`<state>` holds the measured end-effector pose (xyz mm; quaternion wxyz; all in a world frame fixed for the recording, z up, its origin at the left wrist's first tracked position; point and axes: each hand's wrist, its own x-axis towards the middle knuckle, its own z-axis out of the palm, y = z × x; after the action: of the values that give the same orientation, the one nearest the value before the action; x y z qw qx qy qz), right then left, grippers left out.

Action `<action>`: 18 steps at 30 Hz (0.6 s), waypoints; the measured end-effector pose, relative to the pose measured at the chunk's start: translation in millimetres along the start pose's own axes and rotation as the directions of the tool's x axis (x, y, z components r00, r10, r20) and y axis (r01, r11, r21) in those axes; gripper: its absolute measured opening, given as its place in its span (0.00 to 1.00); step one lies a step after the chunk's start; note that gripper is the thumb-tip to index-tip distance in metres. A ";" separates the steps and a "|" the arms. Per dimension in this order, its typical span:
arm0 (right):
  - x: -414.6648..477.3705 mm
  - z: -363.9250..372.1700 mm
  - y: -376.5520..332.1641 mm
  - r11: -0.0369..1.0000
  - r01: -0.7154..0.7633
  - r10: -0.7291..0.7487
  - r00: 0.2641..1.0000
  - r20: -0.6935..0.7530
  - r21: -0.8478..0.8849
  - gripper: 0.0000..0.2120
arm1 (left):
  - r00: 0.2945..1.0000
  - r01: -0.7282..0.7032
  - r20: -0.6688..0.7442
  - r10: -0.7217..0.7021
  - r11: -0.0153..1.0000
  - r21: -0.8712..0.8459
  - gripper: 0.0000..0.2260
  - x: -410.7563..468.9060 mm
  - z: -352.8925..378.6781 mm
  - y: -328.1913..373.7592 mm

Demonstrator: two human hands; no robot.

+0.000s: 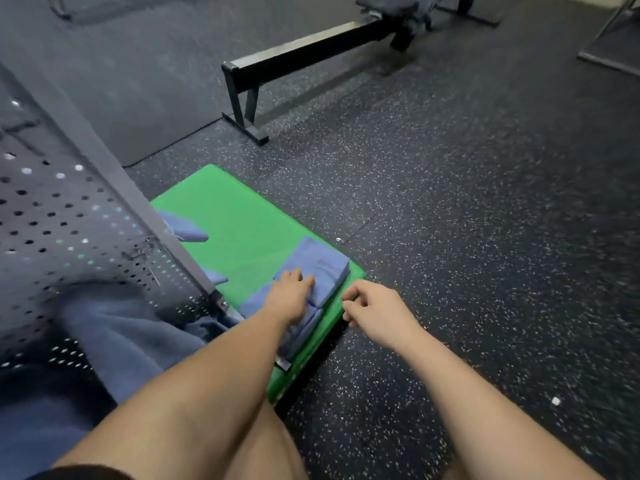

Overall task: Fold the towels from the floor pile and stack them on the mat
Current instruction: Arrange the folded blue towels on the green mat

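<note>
A green mat (239, 223) lies on the speckled rubber floor. At its near right corner sits a stack of folded blue towels (320, 266). My left hand (292, 296) rests flat on top of that stack with its fingers straight. Just right of the stack, my right hand (372, 306) hovers over the mat's edge, its fingers loosely curled and holding nothing. More blue towel cloth (117, 327) lies in a heap at the left, partly behind a perforated metal panel. Two blue towel edges (187, 228) poke out from behind that panel onto the mat.
A grey perforated metal panel (52, 216) with a slanted frame bar stands at the left and covers part of the mat. A black metal bench frame (298, 53) stands on the floor farther back. My bare knee (263, 445) is at the bottom.
</note>
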<state>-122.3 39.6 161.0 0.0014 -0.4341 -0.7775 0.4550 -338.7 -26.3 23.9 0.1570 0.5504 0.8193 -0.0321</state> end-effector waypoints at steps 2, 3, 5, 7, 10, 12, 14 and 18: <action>1.9 -1.3 -0.8 1.000 -0.004 0.004 1.000 0.000 0.015 0.07 | 0.999 -0.029 -0.033 0.031 0.997 0.070 0.22 6.1 4.7 -1.9; 2.4 -1.9 -1.2 1.000 -0.005 0.005 1.000 0.003 0.018 0.07 | 0.998 -0.040 -0.045 0.045 0.995 0.095 0.21 10.0 7.8 -2.4; 3.1 -2.4 -1.9 1.000 -0.007 0.007 1.000 0.005 0.026 0.06 | 0.996 -0.053 -0.070 0.061 0.993 0.108 0.17 16.4 11.1 -3.0; 3.6 -2.6 -2.0 0.999 -0.023 0.023 1.000 0.005 0.045 0.06 | 0.993 -0.047 -0.108 0.055 0.996 0.077 0.11 21.2 14.1 -3.6; 4.8 -2.5 -2.8 0.998 -0.032 0.032 0.999 0.000 0.057 0.07 | 0.987 -0.044 -0.150 0.052 0.997 0.056 0.05 26.2 16.2 -5.8; 6.4 -2.4 -1.8 0.998 -0.027 0.027 1.000 -0.007 0.058 0.07 | 0.983 -0.038 -0.177 0.041 0.999 0.019 0.02 27.5 12.1 -6.3; 7.8 -2.2 0.3 0.998 -0.026 0.028 0.999 -0.025 0.065 0.07 | 0.977 -0.027 -0.212 0.017 0.999 -0.046 0.02 27.1 1.4 -5.5; 8.1 -2.3 0.5 0.999 0.034 -0.030 0.993 -0.117 0.026 0.07 | 0.965 -0.042 -0.263 -0.020 0.973 -0.227 0.00 15.3 -36.6 1.2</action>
<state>-126.1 46.8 158.8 0.0602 -0.4474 -0.7766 0.4394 -351.0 -3.9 54.3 0.1098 0.5324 0.8280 0.1376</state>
